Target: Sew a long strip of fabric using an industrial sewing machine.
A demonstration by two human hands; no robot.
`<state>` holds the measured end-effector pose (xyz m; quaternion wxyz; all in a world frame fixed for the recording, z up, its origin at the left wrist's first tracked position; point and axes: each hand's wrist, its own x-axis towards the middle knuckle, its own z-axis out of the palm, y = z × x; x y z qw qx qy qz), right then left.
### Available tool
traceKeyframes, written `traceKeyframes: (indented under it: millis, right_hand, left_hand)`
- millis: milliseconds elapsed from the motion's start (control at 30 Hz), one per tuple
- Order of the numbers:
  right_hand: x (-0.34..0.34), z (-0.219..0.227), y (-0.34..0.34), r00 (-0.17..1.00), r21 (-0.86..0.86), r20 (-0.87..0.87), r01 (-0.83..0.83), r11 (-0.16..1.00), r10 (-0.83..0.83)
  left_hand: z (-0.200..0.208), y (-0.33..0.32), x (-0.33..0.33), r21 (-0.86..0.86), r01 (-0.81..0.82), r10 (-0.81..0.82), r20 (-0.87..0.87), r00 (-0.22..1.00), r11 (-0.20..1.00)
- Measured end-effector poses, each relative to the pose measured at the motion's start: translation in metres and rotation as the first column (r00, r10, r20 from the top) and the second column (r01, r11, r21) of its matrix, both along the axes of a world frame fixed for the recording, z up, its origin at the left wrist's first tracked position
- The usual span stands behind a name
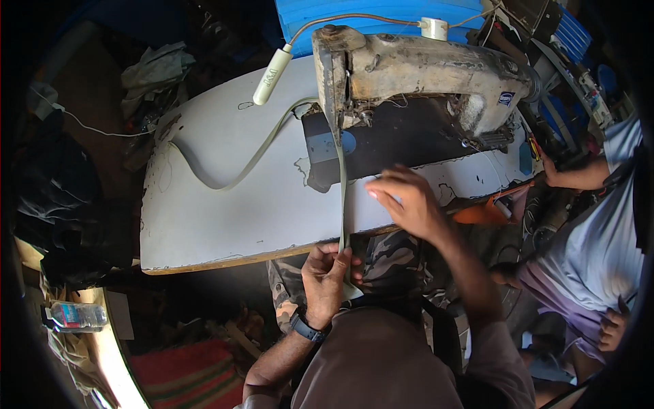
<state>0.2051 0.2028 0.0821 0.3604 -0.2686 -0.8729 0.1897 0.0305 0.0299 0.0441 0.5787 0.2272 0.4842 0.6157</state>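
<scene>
By the tabletop's (211,228) edge, left fingers (339,265) clamp the strap (343,204) stretching forward; blurred right fingers (392,185), farther off, I can't read.

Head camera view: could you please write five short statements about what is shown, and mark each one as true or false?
1. The left hand holds a green-grey strip. True.
2. The right hand is gripping the sewing machine. False: it is apart from the machine, nearer to the person.
3. The dark watch is worn next to the right hand. False: it is worn next to the left hand.
4. Another person's hand is by the right end of the white tabletop. True.
5. The clear plastic bottle is on the white tabletop. False: it is apart from it, at the lower left of the view.
</scene>
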Motion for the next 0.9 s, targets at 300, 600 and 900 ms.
traceKeyframes:
  millis: [300, 600, 900]
  right_hand:
    - [-0.062, 0.045, 0.081, 0.81, 0.19, 0.506, -0.441, 0.877, 0.297]
    - [-0.068, 0.039, 0.063, 0.7, 0.289, 0.69, -0.499, 0.817, 0.184]
    - [-0.075, 0.045, 0.022, 0.614, 0.406, 0.768, -0.688, 0.602, 0.184]
  left_hand:
    - [0.005, 0.001, -0.01, 0.033, -0.048, 0.054, -0.183, 0.982, 0.998]
    - [0.007, 0.002, -0.013, 0.035, -0.088, 0.093, -0.149, 0.984, 0.995]
    - [0.005, 0.004, -0.013, 0.026, -0.122, 0.124, -0.1, 0.987, 0.992]
